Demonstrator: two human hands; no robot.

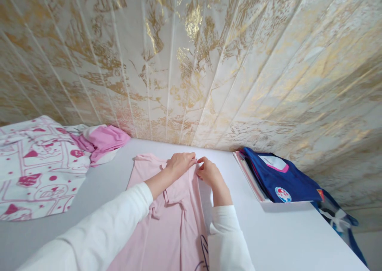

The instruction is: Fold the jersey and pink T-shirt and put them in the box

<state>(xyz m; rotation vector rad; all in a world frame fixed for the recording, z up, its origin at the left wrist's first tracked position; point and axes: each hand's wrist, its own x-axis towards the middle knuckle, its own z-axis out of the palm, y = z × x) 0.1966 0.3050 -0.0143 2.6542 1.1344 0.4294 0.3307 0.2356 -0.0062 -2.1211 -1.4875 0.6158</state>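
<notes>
A pale pink shirt point(167, 235) with dark lettering at its lower right lies spread on the white table before me. My left hand point(181, 163) reaches across its upper part, and its fingers pinch the cloth at the top right corner. Close beside it, my right hand point(209, 171) is at the same corner, thumb and forefinger curled toward the edge. Whether cloth sits between the right fingertips is too small to make out. Part of the shirt is folded over in loose creases below my left wrist.
White cloth with magenta prints point(44, 171) is heaped at the left, with a bright pink garment point(109, 139) behind it. On the right, a dark blue folded item point(280, 175) lies on a stack. A gold-patterned wall point(185, 64) rises behind the white table point(286, 239).
</notes>
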